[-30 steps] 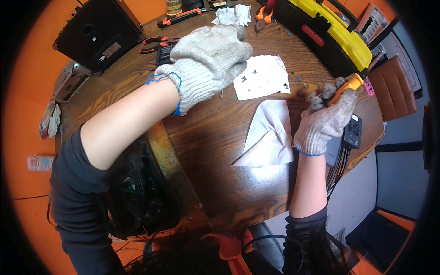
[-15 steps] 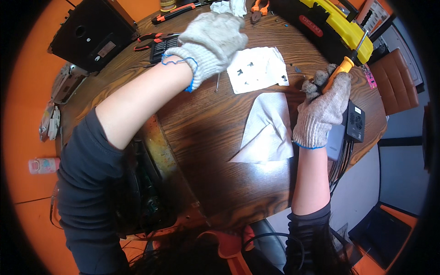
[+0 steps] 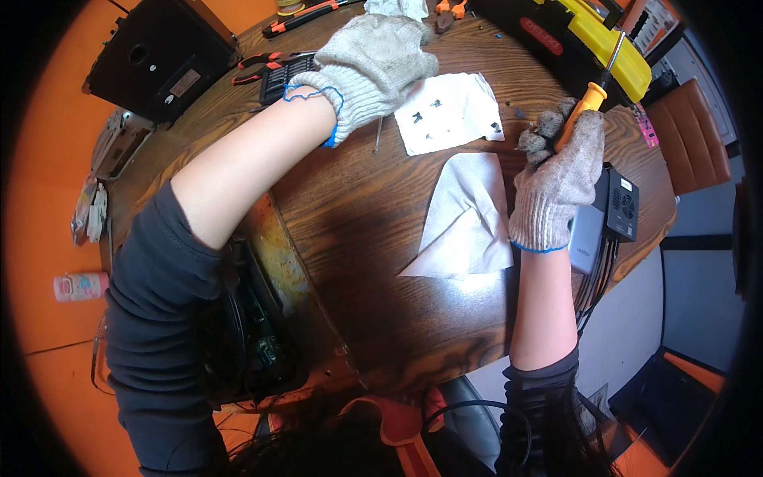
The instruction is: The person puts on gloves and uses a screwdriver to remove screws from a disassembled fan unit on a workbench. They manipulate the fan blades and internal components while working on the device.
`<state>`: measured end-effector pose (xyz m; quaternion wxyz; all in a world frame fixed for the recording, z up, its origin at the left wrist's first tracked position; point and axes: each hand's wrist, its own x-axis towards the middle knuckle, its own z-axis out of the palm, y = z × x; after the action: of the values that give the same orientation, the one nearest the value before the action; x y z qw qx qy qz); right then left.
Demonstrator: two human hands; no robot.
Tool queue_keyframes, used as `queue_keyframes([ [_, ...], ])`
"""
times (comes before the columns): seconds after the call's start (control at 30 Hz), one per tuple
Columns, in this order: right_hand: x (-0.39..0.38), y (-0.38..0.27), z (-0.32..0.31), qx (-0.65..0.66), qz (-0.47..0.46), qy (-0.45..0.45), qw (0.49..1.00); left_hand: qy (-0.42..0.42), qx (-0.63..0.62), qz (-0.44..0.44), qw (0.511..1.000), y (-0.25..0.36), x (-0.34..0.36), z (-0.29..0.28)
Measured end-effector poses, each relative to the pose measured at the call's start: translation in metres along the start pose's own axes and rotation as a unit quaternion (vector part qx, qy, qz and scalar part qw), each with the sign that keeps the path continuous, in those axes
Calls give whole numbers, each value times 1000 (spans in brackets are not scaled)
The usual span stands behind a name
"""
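Note:
My right hand (image 3: 560, 171), in a greyish knitted glove, is closed round the yellow-orange handle of a screwdriver (image 3: 592, 99), whose metal shaft points up and away. My left hand (image 3: 377, 63), in a whitish knitted glove with blue edging, is over the far middle of the table, back upward. Its fingers are mostly hidden, so I cannot tell what they hold. Beside it lies a white tissue (image 3: 453, 131) with several small black pieces. A thin metal rod (image 3: 378, 137) shows below the left glove. A folded pale cloth (image 3: 469, 226) lies nearer me, between my arms.
Pliers with orange handles (image 3: 451, 9), a red-and-black cutter (image 3: 306, 17) and a bit set (image 3: 282, 75) lie at the back. A yellow-and-black toolbox (image 3: 608, 48) stands far right. Near my right wrist are a black box (image 3: 622, 203) and cables. An opened device (image 3: 258, 334) sits lower left.
The whole view has shifted slightly. My left hand stays near the tissue, its visible finger edge a little farther right. My right hand keeps its grip on the screwdriver.

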<state>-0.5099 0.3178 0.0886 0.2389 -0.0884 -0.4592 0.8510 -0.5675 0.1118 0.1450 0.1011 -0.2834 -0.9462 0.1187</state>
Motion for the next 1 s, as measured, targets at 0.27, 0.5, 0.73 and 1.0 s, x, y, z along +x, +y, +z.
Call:
queue_keyframes([
  [0.27,-1,-1,0,0,10,-6,1000,-48,-11,10,999,6,-10,-8],
  [0.5,2,3,1,12,3,1,1000,-21,-46,17,999,10,-14,-10],
  [0.73,-1,1,-1,21,12,-13,1000,-2,5,51,999,9,-15,-3],
  [1.0,1,4,-2,24,16,-3,1000,-12,-2,47,999,3,-17,1],
])
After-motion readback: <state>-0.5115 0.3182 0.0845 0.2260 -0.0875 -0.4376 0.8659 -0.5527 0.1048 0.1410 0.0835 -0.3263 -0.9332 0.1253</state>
